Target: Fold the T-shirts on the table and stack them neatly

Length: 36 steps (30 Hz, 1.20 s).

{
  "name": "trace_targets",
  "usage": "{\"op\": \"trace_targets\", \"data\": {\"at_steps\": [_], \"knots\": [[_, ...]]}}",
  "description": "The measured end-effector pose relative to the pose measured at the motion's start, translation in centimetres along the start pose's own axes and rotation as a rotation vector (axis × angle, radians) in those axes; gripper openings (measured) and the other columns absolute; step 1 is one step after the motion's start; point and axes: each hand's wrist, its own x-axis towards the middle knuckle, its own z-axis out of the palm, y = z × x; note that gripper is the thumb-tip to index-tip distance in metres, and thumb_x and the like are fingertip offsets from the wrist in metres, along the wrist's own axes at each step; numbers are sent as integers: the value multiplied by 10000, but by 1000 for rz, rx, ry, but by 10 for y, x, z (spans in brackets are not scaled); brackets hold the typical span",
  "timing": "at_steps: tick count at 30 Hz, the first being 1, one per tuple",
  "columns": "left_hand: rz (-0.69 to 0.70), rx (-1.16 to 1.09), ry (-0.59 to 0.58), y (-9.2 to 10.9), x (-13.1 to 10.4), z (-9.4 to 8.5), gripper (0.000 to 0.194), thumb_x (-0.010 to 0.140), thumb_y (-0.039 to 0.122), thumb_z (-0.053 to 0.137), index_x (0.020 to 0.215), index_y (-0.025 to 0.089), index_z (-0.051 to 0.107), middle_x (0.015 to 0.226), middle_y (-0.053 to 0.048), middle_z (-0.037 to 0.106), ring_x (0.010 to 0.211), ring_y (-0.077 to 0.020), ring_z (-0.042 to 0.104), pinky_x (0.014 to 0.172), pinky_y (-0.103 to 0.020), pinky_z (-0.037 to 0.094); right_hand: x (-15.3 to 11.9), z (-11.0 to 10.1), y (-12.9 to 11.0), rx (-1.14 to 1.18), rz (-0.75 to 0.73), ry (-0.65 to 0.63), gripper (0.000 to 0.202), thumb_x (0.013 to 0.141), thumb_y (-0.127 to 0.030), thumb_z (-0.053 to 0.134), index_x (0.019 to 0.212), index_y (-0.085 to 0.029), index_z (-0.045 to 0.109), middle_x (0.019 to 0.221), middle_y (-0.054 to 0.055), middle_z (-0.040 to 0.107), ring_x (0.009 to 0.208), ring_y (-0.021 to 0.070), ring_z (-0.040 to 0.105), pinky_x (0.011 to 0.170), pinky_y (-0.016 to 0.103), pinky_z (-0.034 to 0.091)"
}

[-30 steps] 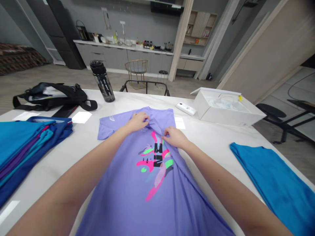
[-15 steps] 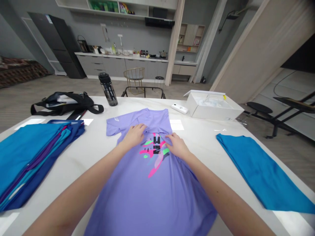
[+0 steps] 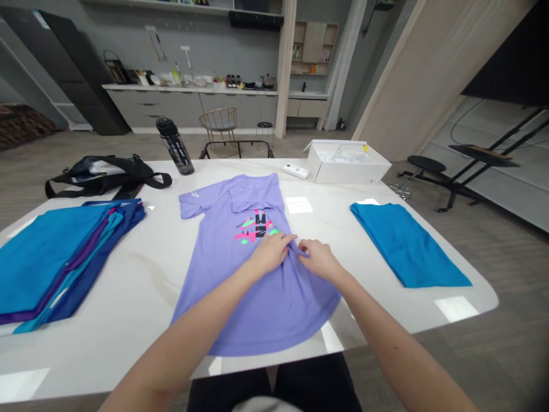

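A lavender T-shirt (image 3: 253,309) lies spread on the white table, its neckline pointing away from me. Pink, green and black print shows on its chest, and one sleeve sticks out to the left. The other side is folded inward, with that sleeve lying across the upper chest. My left hand (image 3: 271,253) rests on the shirt by the print, fingers closed on cloth near the right edge. Just right of it, my right hand (image 3: 319,260) pinches the raised edge of the same shirt. Wrinkles run down from both hands.
Folded blue, purple and teal clothes (image 3: 51,252) are stacked at the left. A folded blue garment (image 3: 407,246) lies at the right. Along the far side are a black bag (image 3: 103,174), a dark bottle (image 3: 175,147), a white handheld device (image 3: 295,171) and a white box (image 3: 347,166).
Both hands have moved down the shirt toward its right edge; the left has crossed from the shirt's left side. The view has tilted down, showing the hem and the table's front edge.
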Motion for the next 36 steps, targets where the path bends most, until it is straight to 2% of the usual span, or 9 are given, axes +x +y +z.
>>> {"op": "trace_targets", "data": {"at_steps": [5, 10, 15, 19, 24, 27, 30, 32, 36], "knots": [[44, 86, -41, 30, -13, 6, 394, 966, 148, 457, 1303, 255, 628, 1091, -102, 605, 1037, -251, 589, 921, -391, 465, -41, 1, -1, -18, 34, -42, 371, 869, -241, 559, 1238, -219, 587, 1090, 92, 733, 1068, 277, 646, 915, 390, 369], [54, 73, -48, 50, -22, 2, 403, 956, 145, 473, 1318, 235, 626, 1109, -105, 608, 1036, -253, 582, 907, -397, 457, -76, -6, 11, -131, 153, -137, 205, 872, -310, 557, 998, -188, 664, 994, 146, 733, 1043, 334, 659, 879, 424, 395], [162, 13, -59, 78, -32, -8, 406, 934, 163, 509, 1309, 264, 627, 1100, -83, 614, 1039, -240, 572, 900, -389, 448, -113, -13, 0, -105, 72, 17, 260, 928, -280, 524, 1158, -225, 633, 962, 94, 739, 955, 279, 677, 859, 379, 393], [196, 4, -50, 94, -51, -9, 326, 904, 129, 516, 1146, 253, 697, 1020, -82, 628, 1002, -239, 580, 891, -397, 445, -147, -2, -15, 82, -4, 233, 245, 890, -194, 532, 1099, -258, 641, 1029, 67, 725, 997, 253, 655, 888, 364, 405], [122, 11, 70, 96, -86, 0, 351, 915, 96, 489, 1144, 247, 709, 940, -74, 627, 940, -231, 584, 877, -391, 462, -173, 29, -25, 163, 65, 378, 351, 835, -186, 553, 1174, -252, 608, 1014, 90, 675, 986, 282, 623, 899, 394, 448], [69, -26, 177, 95, -106, 5, 397, 915, 76, 482, 1185, 257, 711, 993, -79, 622, 944, -220, 575, 852, -364, 492, -176, 45, -28, 197, 145, 397, 360, 804, -175, 545, 1152, -247, 605, 1048, 100, 661, 984, 285, 619, 883, 396, 478], [39, -56, 256, 94, -127, 3, 491, 860, 22, 499, 1226, 280, 700, 1098, -90, 619, 1033, -221, 575, 880, -352, 520, -178, 52, -30, 252, 142, 397, 388, 784, -109, 479, 1100, -281, 624, 1067, 92, 655, 986, 270, 625, 888, 381, 504], [28, -19, 271, 92, -142, 0, 507, 834, 13, 523, 1219, 291, 698, 1134, -96, 631, 1077, -236, 580, 909, -377, 526, -180, 53, -31, 257, 94, 401, 428, 787, -92, 457, 1106, -306, 645, 1102, 94, 647, 1043, 274, 621, 926, 393, 508], [44, 109, 241, 86, -171, 0, 363, 895, 80, 546, 1161, 278, 694, 1211, -101, 667, 1148, -274, 590, 983, -469, 479, -188, 54, -31, 242, 38, 416, 432, 815, -85, 455, 1086, -321, 693, 1114, 101, 635, 1092, 290, 607, 975, 429, 501]]}}
